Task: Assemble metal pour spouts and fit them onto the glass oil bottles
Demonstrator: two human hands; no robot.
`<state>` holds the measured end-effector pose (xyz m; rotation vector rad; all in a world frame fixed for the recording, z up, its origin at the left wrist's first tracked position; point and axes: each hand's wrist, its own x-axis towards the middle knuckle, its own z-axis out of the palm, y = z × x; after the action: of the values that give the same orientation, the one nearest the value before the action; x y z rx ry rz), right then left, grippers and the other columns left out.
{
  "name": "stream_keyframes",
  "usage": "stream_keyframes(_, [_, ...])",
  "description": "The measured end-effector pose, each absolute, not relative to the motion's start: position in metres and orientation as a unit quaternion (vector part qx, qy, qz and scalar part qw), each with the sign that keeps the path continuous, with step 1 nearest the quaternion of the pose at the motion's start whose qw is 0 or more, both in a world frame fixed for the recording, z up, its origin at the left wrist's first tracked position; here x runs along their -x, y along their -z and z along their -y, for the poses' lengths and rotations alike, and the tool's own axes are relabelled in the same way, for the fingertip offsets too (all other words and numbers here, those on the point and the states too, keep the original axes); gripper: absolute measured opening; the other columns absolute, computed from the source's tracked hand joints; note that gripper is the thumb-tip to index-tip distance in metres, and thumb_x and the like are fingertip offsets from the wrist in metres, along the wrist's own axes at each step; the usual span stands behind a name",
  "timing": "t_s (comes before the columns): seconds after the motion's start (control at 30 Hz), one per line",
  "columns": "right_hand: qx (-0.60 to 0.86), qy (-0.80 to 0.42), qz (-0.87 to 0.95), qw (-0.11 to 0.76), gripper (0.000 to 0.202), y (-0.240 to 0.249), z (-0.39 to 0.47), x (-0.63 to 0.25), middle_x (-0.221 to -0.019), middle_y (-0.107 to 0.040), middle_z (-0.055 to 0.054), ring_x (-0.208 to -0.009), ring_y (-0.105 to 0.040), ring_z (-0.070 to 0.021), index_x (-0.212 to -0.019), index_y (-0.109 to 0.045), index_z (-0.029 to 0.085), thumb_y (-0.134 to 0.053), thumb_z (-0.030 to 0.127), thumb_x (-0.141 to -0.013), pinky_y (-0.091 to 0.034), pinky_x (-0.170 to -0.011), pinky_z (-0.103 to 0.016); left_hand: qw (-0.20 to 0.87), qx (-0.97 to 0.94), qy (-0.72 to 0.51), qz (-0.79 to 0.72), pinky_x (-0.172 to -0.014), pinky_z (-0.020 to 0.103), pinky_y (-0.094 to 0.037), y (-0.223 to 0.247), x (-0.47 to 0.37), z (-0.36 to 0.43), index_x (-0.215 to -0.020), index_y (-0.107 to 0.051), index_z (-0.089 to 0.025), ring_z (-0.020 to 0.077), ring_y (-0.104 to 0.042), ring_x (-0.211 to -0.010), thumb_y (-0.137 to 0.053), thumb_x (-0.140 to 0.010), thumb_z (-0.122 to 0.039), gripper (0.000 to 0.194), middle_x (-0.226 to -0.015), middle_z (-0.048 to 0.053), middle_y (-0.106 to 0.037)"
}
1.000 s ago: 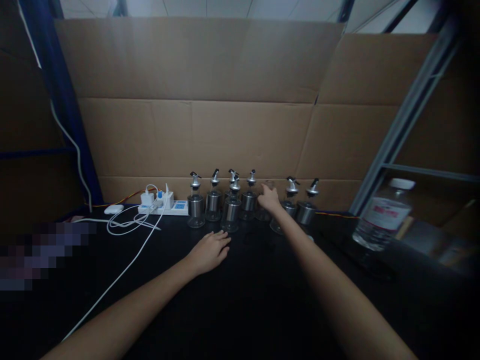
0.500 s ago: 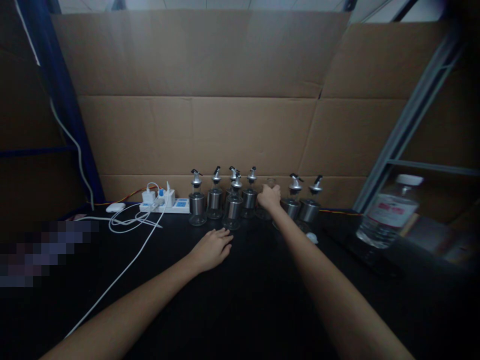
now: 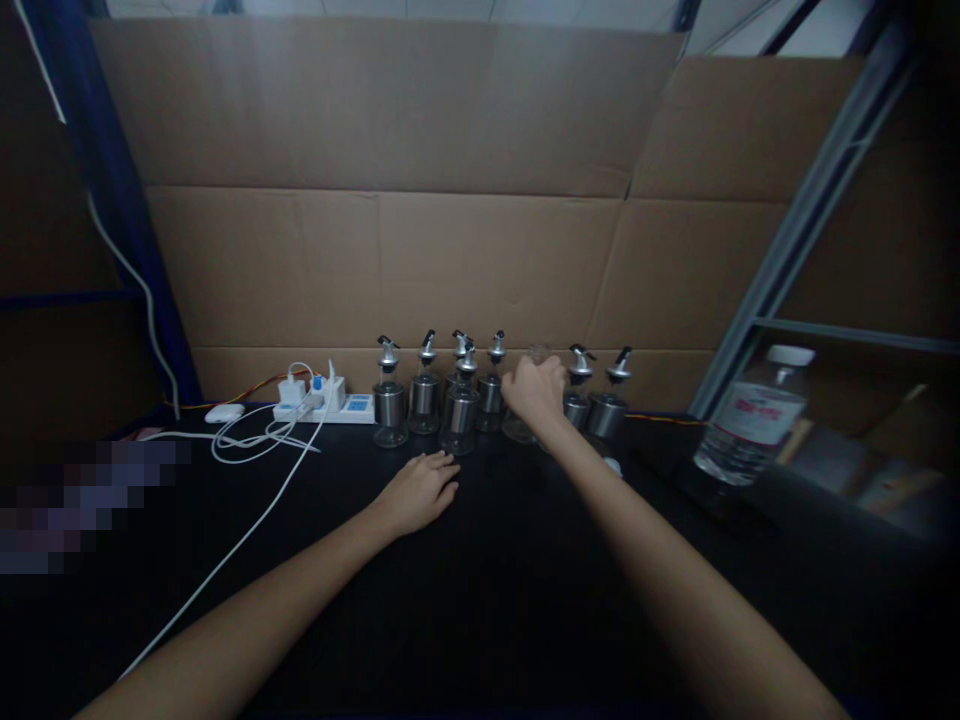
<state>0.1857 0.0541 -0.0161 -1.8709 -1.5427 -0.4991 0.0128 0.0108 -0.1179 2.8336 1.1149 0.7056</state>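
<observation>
My right hand (image 3: 534, 392) is closed around a clear glass bottle (image 3: 517, 428), whose bare neck shows above the fingers; no spout is visible on it. On the black table my left hand (image 3: 417, 492) lies flat, fingers stretched out, holding nothing. Just beyond its fingertips stands an oil dispenser bottle (image 3: 460, 408) with a steel sleeve and a silver-and-black pour spout. Several similar bottles stand in a row behind and beside it. Two more, including the far right bottle (image 3: 607, 412), are to the right of my right hand, partly hidden by the forearm.
A white power strip (image 3: 360, 406) with chargers and a trailing white cable (image 3: 255, 535) occupies the left. A labelled water bottle (image 3: 754, 420) stands at the right. A small white object (image 3: 613, 467) lies beside my right forearm. Cardboard (image 3: 390, 270) walls the back.
The view has shifted slightly, moving the scene left. My right hand keeps its hold on the glass bottle and now covers more of its upper part. My left hand stays resting on the table.
</observation>
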Motion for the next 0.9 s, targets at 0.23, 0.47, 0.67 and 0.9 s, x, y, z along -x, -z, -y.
stream_keyframes(0.23, [0.616, 0.182, 0.65, 0.406, 0.037, 0.01, -0.002, -0.176, -0.093, -0.045, -0.016, -0.096, -0.042, -0.0301, -0.104, -0.054, 0.008, -0.04, 0.027, -0.075, -0.036, -0.077, -0.043, 0.039, -0.865, -0.321, -0.385, -0.09, 0.035, -0.035, 0.105, -0.011, 0.001, -0.113, -0.046, -0.018, 0.0186, -0.046, -0.104, -0.029, -0.083, -0.039, 0.04, -0.112, 0.007, -0.053])
stream_keyframes(0.47, [0.479, 0.017, 0.763, 0.435, 0.029, 0.03, 0.026, -0.143, -0.09, -0.048, -0.009, -0.091, -0.048, -0.0202, -0.099, -0.058, 0.016, -0.041, 0.021, -0.076, -0.04, -0.081, -0.036, 0.131, -0.83, -0.425, -0.336, -0.088, 0.035, -0.037, 0.105, -0.008, 0.0, -0.123, -0.028, -0.017, 0.0214, -0.047, -0.101, -0.052, -0.07, -0.039, 0.062, -0.119, 0.01, -0.045])
stream_keyframes(0.67, [0.378, -0.016, 0.847, 0.374, 0.033, 0.041, 0.026, -0.128, -0.101, -0.045, -0.008, -0.099, -0.044, -0.0163, -0.108, -0.05, 0.017, -0.038, 0.018, -0.078, -0.037, -0.087, -0.033, 0.207, -0.763, -0.485, -0.375, -0.072, 0.031, -0.044, 0.111, -0.007, -0.012, -0.11, -0.036, -0.014, 0.0204, -0.055, -0.084, -0.058, -0.063, -0.028, 0.054, -0.094, 0.007, -0.057])
stream_keyframes(0.9, [0.329, 0.05, 0.865, 0.376, 0.041, 0.055, 0.002, -0.138, -0.123, -0.039, -0.007, -0.115, -0.032, -0.0153, -0.123, -0.03, 0.019, -0.027, 0.015, -0.083, -0.03, -0.095, -0.037, 0.18, -0.686, -0.532, -0.463, -0.065, 0.03, -0.044, 0.109, -0.004, -0.015, -0.095, -0.042, -0.016, 0.0173, -0.056, -0.072, -0.058, -0.062, -0.037, 0.042, -0.081, 0.003, -0.058])
